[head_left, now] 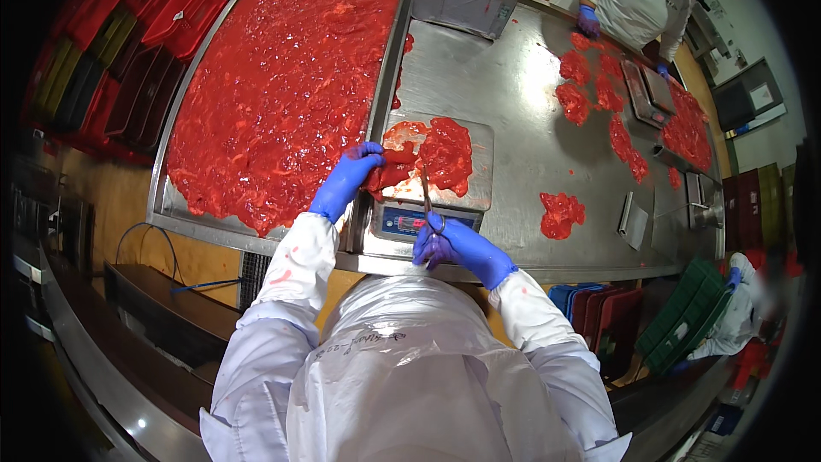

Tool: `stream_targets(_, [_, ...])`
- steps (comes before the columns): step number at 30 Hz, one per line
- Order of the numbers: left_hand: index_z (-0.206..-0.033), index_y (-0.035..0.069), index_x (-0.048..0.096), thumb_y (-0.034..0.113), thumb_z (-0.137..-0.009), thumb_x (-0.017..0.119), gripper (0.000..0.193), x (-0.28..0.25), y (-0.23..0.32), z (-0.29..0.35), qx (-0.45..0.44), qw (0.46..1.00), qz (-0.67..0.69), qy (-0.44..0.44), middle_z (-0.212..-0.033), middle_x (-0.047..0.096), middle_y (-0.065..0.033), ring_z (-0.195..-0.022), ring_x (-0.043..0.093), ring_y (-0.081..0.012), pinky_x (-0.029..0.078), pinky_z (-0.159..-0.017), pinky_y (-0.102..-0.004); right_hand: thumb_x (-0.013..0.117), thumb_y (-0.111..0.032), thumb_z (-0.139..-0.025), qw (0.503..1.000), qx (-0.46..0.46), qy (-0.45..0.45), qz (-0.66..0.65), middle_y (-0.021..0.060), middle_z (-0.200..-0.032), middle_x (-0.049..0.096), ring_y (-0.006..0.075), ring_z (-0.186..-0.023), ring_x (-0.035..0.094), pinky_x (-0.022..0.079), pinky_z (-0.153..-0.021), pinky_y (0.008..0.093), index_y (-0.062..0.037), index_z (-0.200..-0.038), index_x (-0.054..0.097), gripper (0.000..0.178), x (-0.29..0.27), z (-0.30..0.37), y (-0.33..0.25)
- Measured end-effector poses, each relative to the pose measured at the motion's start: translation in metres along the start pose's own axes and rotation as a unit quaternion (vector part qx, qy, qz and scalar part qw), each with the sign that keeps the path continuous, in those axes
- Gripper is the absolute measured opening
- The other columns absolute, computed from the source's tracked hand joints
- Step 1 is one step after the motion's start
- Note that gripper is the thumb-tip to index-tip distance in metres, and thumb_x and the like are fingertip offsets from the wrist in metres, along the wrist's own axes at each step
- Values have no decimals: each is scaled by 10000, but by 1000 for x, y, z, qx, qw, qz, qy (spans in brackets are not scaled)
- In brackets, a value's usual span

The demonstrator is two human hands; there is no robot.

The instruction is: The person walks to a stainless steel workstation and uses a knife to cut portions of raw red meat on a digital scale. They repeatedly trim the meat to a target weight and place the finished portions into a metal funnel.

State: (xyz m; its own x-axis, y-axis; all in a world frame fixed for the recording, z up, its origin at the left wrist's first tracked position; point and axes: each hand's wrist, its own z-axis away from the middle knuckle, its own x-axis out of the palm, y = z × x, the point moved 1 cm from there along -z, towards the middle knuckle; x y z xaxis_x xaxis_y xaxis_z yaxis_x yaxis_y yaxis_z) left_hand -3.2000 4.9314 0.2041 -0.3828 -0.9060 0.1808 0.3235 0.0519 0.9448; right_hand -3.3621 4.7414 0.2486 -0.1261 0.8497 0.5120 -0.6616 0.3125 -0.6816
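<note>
— On the scale pan, what grips the meat?
— From the head view, the left hand, blue-gloved, pinches 1 red meat piece.
— And the right hand?
— Fist closed on a knife, blade over the pan.
— Around them?
— Meat tray left, meat heaps right.

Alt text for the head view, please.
Blue-gloved left hand grips a piece of raw red meat on a scale while the right hand holds a knife over it. A large tray of meat lies to the left on the steel table.
</note>
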Motion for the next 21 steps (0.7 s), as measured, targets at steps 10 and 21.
stream_targets(10, [-942, 23, 603, 95, -812, 581, 150, 6, -1, -8, 21, 989, -123, -77, -852, 600, -5, -789, 531, -67, 437, -722, -214, 506, -466, -919, 992, -20, 114, 59, 92, -648, 586, 189, -585, 609, 514, -571, 283, -38, -765, 563, 458, -33, -49, 19])
stream_targets(21, [-996, 33, 586, 122, -788, 623, 230, 28, 36, 0, 62, 938, -324, -109, -832, 624, -74, -752, 551, -98, 467, -701, -265, 407, -546, -928, 999, -28, 2, 16, 136, -843, 632, 211, -758, 641, 520, -649, 317, -32, -917, 561, 537, -20, -35, 2])
